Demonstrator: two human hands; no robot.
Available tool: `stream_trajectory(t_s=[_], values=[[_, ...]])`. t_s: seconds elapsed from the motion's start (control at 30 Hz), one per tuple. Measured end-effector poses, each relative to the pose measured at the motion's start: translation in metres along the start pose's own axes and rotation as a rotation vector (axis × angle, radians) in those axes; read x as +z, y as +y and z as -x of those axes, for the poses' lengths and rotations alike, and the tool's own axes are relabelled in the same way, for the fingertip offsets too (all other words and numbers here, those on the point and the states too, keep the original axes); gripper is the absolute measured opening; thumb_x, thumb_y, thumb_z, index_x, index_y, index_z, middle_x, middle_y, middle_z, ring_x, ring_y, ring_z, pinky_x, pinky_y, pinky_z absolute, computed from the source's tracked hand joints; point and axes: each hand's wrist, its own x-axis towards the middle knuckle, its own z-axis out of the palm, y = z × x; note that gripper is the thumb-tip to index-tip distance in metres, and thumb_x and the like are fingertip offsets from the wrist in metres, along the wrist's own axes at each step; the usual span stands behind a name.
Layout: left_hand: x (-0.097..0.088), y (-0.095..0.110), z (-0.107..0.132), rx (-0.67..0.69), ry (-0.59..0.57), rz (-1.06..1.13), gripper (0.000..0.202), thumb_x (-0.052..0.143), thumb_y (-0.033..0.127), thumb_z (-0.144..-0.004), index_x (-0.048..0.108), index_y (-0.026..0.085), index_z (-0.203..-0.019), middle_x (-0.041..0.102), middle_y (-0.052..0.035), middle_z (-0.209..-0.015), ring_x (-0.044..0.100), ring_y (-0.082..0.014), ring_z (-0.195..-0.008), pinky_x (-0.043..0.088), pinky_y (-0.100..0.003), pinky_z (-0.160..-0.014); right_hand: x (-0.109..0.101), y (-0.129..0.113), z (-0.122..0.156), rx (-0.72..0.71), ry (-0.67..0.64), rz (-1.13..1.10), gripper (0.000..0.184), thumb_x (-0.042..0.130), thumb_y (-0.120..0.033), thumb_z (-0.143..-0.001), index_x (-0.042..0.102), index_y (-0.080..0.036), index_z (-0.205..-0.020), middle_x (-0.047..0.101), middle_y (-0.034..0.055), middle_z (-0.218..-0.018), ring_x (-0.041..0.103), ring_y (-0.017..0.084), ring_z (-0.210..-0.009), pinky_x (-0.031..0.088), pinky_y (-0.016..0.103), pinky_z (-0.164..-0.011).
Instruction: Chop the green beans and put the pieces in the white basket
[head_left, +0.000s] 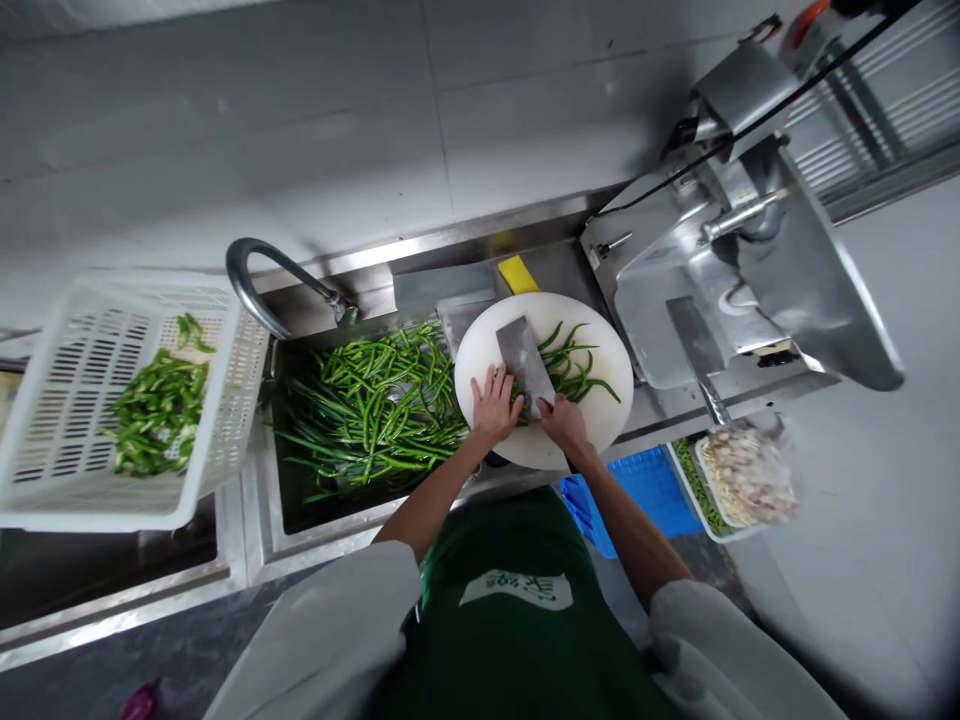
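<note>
Green peppers (574, 385) lie in a loose bunch on the person's workspace, with the steel tabletop (559, 262) beneath it all. To the left, a sink (296, 510) holds a big heap of peppers (390, 395), well apart from the bunch. Right of the sink sits the round white board (480, 335), and the bunch rests on its right half, clear of the rim.

Across the board slants a cleaver (525, 360), its broad blade reaching from the far left down toward the near right. The bunch lies on the blade's right side, its long axis running roughly left to right and fanning outward away from the person, so the blade cuts across that line.

The right hand (564, 425) is nearer the bunch, just on its near side, and is clamped around the cleaver's handle. The left hand (495, 405) lies across the blade, to the left of the bunch, palm down with its fingers apart.

Smallest of all, a little green shows between the left fingertips and the blade; the peppers seem to continue beneath the steel, though I cannot tell whether that palm pins any.
</note>
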Motion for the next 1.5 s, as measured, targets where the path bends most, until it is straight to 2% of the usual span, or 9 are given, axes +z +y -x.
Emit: stream_trajectory(t_s=[0.17,0.3,0.37,0.43,0.53,0.73,0.97,1.3,1.5], values=[[-0.011,-0.009,0.019,-0.005,-0.026,0.05,0.059,0.028,0.046,-0.107,0.041,0.018,-0.156,0.029,-0.0105,-0.169,0.014,-0.0294,-0.16,0.011,-0.066,-0.126,-0.017,0.046,-0.007,0.045,0.126,-0.083,0.046,0.047,-0.045,-0.103,0.067,-0.005,-0.114,0.074,0.023,-0.097,0.073,0.03,-0.09,0.047,0.032,-0.077],[-0.031,0.004,0.014,-0.116,0.117,0.141,0.062,0.021,0.042,-0.107,0.023,0.016,-0.164,0.02,-0.0113,-0.172,0.007,-0.0272,-0.161,0.013,-0.061,-0.128,-0.026,0.079,-0.018,0.032,0.082,-0.251,0.048,0.048,-0.046,-0.101,0.068,-0.004,-0.114,0.072,0.0146,-0.075,0.066,0.023,-0.058,0.047,0.031,-0.066],[-0.037,0.019,0.003,-0.142,0.196,0.154,0.065,0.018,0.04,-0.107,0.012,0.014,-0.166,0.014,-0.0116,-0.173,0.003,-0.0253,-0.161,0.012,-0.058,-0.129,-0.025,0.086,-0.024,-0.014,0.048,-0.304,0.05,0.047,-0.048,-0.101,0.069,-0.004,-0.113,0.07,0.0118,-0.068,0.063,0.022,-0.053,0.047,0.031,-0.063],[-0.034,0.035,-0.011,-0.125,0.21,0.132,0.068,0.018,0.042,-0.107,0.006,0.011,-0.166,0.01,-0.0124,-0.173,0.001,-0.0245,-0.161,0.011,-0.056,-0.13,-0.021,0.088,-0.029,-0.047,0.024,-0.308,0.05,0.047,-0.048,-0.1,0.07,-0.004,-0.11,0.07,0.0122,-0.068,0.064,0.023,-0.057,0.048,0.031,-0.065],[-0.016,0.054,-0.03,-0.096,0.11,0.036,0.074,0.02,0.049,-0.106,0.008,0.008,-0.166,0.01,-0.0149,-0.172,0.006,-0.0275,-0.161,0.007,-0.058,-0.129,-0.013,0.088,-0.034,-0.056,0.035,-0.26,0.048,0.049,-0.045,-0.1,0.071,-0.004,-0.112,0.074,0.0167,-0.081,0.07,0.026,-0.076,0.048,0.032,-0.074],[0.015,0.055,-0.045,-0.084,-0.008,-0.129,0.081,0.024,0.058,-0.105,0.013,0.006,-0.165,0.009,-0.0166,-0.172,0.003,-0.0305,-0.161,0.004,-0.063,-0.127,-0.004,0.097,-0.033,-0.022,-0.001,-0.173,0.049,0.05,-0.046,-0.101,0.069,-0.004,-0.117,0.073,0.0241,-0.11,0.069,0.03,-0.102,0.047,0.032,-0.086],[0.013,0.053,-0.045,-0.069,0.02,-0.12,0.083,0.029,0.059,-0.104,0.014,0.004,-0.164,0.011,-0.0188,-0.171,0.008,-0.031,-0.161,0.008,-0.062,-0.128,-0.012,0.099,-0.028,-0.021,-0.109,-0.141,0.049,0.049,-0.046,-0.103,0.067,-0.003,-0.119,0.073,0.0226,-0.107,0.07,0.028,-0.1,0.047,0.031,-0.085],[0.018,0.051,-0.046,-0.063,0.004,-0.13,0.086,0.033,0.06,-0.103,0.015,0.003,-0.164,0.011,-0.0188,-0.171,0.006,-0.0325,-0.16,0.01,-0.061,-0.128,-0.007,0.08,-0.024,-0.018,-0.129,-0.101,0.049,0.048,-0.047,-0.104,0.069,-0.004,-0.113,0.075,0.0215,-0.1,0.073,0.026,-0.091,0.047,0.029,-0.079],[0.018,0.049,-0.046,-0.052,0.006,-0.138,0.086,0.031,0.059,-0.103,0.017,-0.001,-0.163,0.007,-0.0196,-0.171,0.006,-0.033,-0.16,0.01,-0.063,-0.128,-0.001,0.062,-0.019,-0.018,-0.102,-0.049,0.049,0.046,-0.045,-0.105,0.069,-0.003,-0.113,0.074,0.0253,-0.108,0.071,0.028,-0.103,0.046,0.03,-0.083]])
